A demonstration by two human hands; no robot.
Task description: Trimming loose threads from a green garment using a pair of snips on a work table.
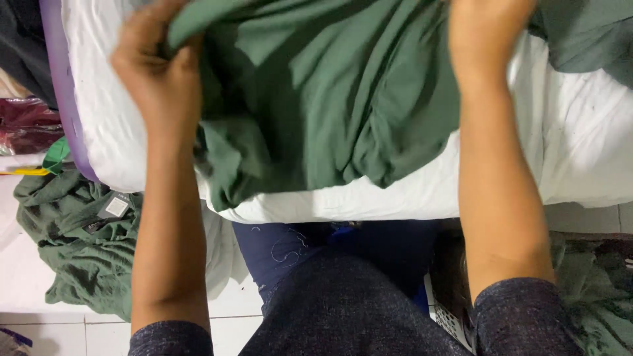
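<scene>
Bedding: a white padded surface (580, 145) spread under both hands, its near edge hanging just short of the person's lap.

Garment, dark green cloth (330, 86): lay bunched in deep folds on the white surface, between the two hands and under their fingers, its lower hem drooping at the surface's near edge.

Second green garment (79, 244): crumpled on the pale tiled floor (26, 277), well below and outside the left fingers, with a small grey label (117, 206) showing on it.

Forearms: both bare, reaching straight forward from dark speckled sleeves, roughly parallel, with the garment between them.

Left hand (158, 72): back toward the camera, wrist bent slightly inward; fingers curled shut, pinching a fold of the green cloth at its upper left corner.

Right hand (484, 39): back toward the camera, pressed against the cloth's upper right edge; its fingertips were cut off by the top of the view, so whether they gripped the cloth could not be told.

Purple edging (62, 92): ran along the surface's side, just outside the left fingers.
</scene>
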